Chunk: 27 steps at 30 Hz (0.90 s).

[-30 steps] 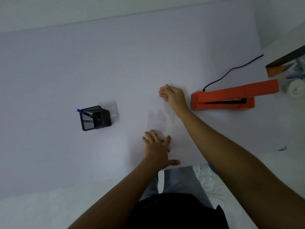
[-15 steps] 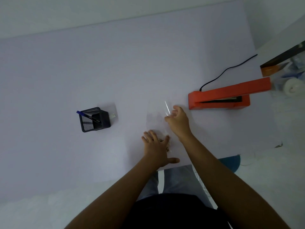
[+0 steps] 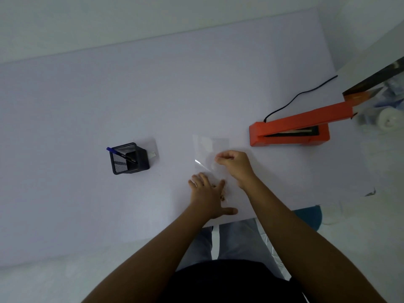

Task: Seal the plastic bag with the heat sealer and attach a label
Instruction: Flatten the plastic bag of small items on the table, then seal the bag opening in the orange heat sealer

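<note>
We see the clear bag (image 3: 211, 149) flat on the table (image 3: 87, 106), near end pinned under our left hand (image 3: 208, 193), which lies open and spread. Our right hand (image 3: 235, 165) pinches the bag's middle with its fingers. Since 0.5 s ago the right hand sits much the same; a crease now glints. Sealer (image 3: 290, 130) just right, arm raised; pen cup (image 3: 129, 158) well left.

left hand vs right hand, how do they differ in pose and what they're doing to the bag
The left hand lies flat, fingers spread, pressing the near end of the plastic bag; the right hand is curled, fingertips pinching the bag's middle. The left hand sits nearer the person, the right hand nearer the heat sealer. Both touch the bag.
</note>
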Each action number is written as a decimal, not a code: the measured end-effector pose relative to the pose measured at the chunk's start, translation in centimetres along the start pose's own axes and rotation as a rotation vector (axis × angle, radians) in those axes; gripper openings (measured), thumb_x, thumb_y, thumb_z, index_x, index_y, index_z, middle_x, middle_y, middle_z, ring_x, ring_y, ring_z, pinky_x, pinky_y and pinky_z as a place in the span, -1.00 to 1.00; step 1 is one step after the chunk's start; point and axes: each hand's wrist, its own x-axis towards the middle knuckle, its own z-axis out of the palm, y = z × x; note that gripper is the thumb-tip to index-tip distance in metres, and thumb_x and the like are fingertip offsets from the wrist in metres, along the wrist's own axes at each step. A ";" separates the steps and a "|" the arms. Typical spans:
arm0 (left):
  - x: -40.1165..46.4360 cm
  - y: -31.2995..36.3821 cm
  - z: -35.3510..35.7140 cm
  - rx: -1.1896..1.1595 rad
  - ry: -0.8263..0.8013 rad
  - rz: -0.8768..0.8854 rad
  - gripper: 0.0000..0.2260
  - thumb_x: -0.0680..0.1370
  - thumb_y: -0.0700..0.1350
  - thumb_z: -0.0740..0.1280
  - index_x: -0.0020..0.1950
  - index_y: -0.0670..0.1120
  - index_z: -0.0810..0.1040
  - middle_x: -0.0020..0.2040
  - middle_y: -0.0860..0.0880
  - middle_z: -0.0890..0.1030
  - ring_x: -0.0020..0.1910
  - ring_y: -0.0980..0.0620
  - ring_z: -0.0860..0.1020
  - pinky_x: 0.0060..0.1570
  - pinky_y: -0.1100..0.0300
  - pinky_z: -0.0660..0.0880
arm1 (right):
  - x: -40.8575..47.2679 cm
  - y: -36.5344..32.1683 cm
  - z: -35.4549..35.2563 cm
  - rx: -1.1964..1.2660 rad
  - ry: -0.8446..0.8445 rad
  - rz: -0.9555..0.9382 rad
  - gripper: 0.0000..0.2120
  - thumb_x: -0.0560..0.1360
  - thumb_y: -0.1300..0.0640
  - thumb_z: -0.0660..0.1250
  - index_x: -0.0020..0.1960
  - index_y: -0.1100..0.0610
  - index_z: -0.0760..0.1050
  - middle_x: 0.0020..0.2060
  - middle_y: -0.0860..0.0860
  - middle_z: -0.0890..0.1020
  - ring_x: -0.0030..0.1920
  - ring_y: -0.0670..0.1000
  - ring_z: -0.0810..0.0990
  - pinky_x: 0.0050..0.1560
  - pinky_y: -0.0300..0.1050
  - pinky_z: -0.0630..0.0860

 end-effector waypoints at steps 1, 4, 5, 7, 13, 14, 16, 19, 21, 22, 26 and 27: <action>0.0 -0.2 -0.1 -0.010 0.002 0.009 -0.03 0.31 0.59 0.13 0.59 0.16 -0.06 0.56 -0.35 -0.06 0.50 -0.46 -0.03 0.42 -0.39 -0.01 | -0.1 0.0 -0.2 0.000 0.000 -0.011 -0.88 0.48 0.20 0.48 0.02 0.13 0.68 -0.07 -0.01 0.72 0.00 -0.05 0.66 -0.11 -0.31 0.49; -0.1 -1.5 -0.8 -0.153 0.061 -0.006 -0.09 0.33 0.59 0.10 0.56 0.16 0.04 0.55 -0.23 0.15 0.47 -0.33 0.18 0.41 -0.30 0.13 | -0.4 -0.2 -0.9 -0.011 -0.016 -0.026 -0.88 0.47 0.19 0.50 0.00 0.15 0.69 -0.08 0.00 0.73 -0.07 -0.08 0.65 -0.18 -0.31 0.47; -0.2 -2.2 -1.1 -0.257 0.114 -0.048 -0.13 0.36 0.56 0.10 0.55 0.13 0.11 0.51 -0.19 0.26 0.43 -0.27 0.29 0.39 -0.26 0.20 | -0.6 -0.2 -1.1 -0.013 -0.026 -0.027 -0.88 0.47 0.19 0.50 0.00 0.15 0.69 -0.07 0.01 0.73 -0.08 -0.09 0.65 -0.20 -0.31 0.46; -0.4 -3.7 -1.8 -0.505 0.270 -0.174 -0.23 0.44 0.47 0.16 0.48 0.02 0.25 0.38 -0.14 0.44 0.30 -0.16 0.47 0.31 -0.16 0.36 | -1.0 -0.5 -1.5 -0.005 -0.043 -0.033 -0.89 0.48 0.19 0.49 0.01 0.15 0.69 -0.05 0.02 0.73 -0.10 -0.09 0.64 -0.24 -0.28 0.48; -1.0 -6.8 -3.6 -1.065 0.424 -0.166 -0.33 0.49 0.29 0.34 0.51 0.06 0.27 0.27 0.05 0.47 -0.13 -0.01 0.70 -0.09 0.07 0.64 | -3.0 -0.9 -2.2 0.061 -0.133 -0.019 -0.89 0.48 0.16 0.49 0.01 0.11 0.68 -0.03 -0.02 0.73 0.01 -0.05 0.66 -0.34 -0.20 0.52; -1.2 -6.9 -4.3 -1.147 0.414 -0.124 -0.38 0.51 0.23 0.35 0.51 0.06 0.29 0.24 0.07 0.47 -0.24 0.01 0.70 -0.26 0.17 0.62 | -3.4 -1.0 -2.3 0.073 -0.153 -0.019 -0.89 0.49 0.16 0.49 0.01 0.12 0.68 -0.03 -0.01 0.73 0.02 -0.04 0.66 -0.35 -0.21 0.52; -1.4 -6.9 -5.3 -1.263 0.403 -0.052 -0.52 0.56 0.12 0.35 0.44 0.02 0.39 0.20 0.03 0.55 -0.31 -0.02 0.70 -0.42 0.25 0.55 | -4.2 -1.0 -2.5 0.102 -0.175 -0.021 -0.88 0.50 0.18 0.48 0.02 0.15 0.67 -0.02 0.03 0.73 0.02 -0.01 0.66 -0.32 -0.19 0.56; -2.0 -6.5 -6.4 -1.308 0.441 0.041 -0.80 0.61 -0.04 0.33 0.16 -0.10 0.61 0.07 -0.11 0.67 -0.33 -0.07 0.69 -0.40 0.28 0.51 | -5.3 -1.0 -3.4 0.213 -0.150 -0.028 -0.89 0.51 0.24 0.45 0.01 0.24 0.66 0.02 0.18 0.70 0.05 0.11 0.68 -0.18 -0.10 0.63; -2.4 -6.1 -6.9 -1.324 0.436 0.098 -0.85 0.61 -0.09 0.33 0.05 -0.13 0.65 0.03 -0.09 0.68 -0.30 -0.07 0.70 -0.37 0.30 0.51 | -6.1 -1.2 -4.2 0.274 -0.123 -0.043 -0.90 0.51 0.25 0.45 0.00 0.27 0.66 0.03 0.23 0.69 0.07 0.14 0.68 -0.10 -0.04 0.66; -2.6 -5.8 -7.1 -1.314 0.423 0.129 -0.84 0.61 -0.07 0.32 0.03 -0.11 0.66 0.04 -0.05 0.67 -0.27 -0.05 0.70 -0.34 0.26 0.52 | -6.6 -1.3 -4.7 0.295 -0.117 -0.053 -0.90 0.50 0.26 0.45 -0.01 0.28 0.65 0.02 0.23 0.70 0.05 0.14 0.69 -0.07 -0.02 0.66; -2.5 -3.6 -8.3 -1.295 0.358 0.253 -0.81 0.62 0.01 0.30 0.08 -0.06 0.64 0.08 0.04 0.67 -0.18 -0.04 0.71 -0.23 0.03 0.60 | -8.3 -1.6 -7.2 0.325 -0.085 -0.078 -0.89 0.50 0.25 0.46 0.00 0.28 0.66 -0.08 0.13 0.72 -0.04 0.09 0.71 -0.07 0.03 0.67; -2.5 -2.8 -8.8 -1.290 0.342 0.282 -0.79 0.62 0.01 0.30 0.12 -0.07 0.63 0.08 0.04 0.67 -0.17 -0.04 0.71 -0.21 0.03 0.62 | -8.6 -1.7 -7.8 0.325 -0.075 -0.082 -0.89 0.51 0.25 0.45 0.00 0.27 0.66 -0.08 0.11 0.73 -0.04 0.08 0.71 -0.07 0.04 0.67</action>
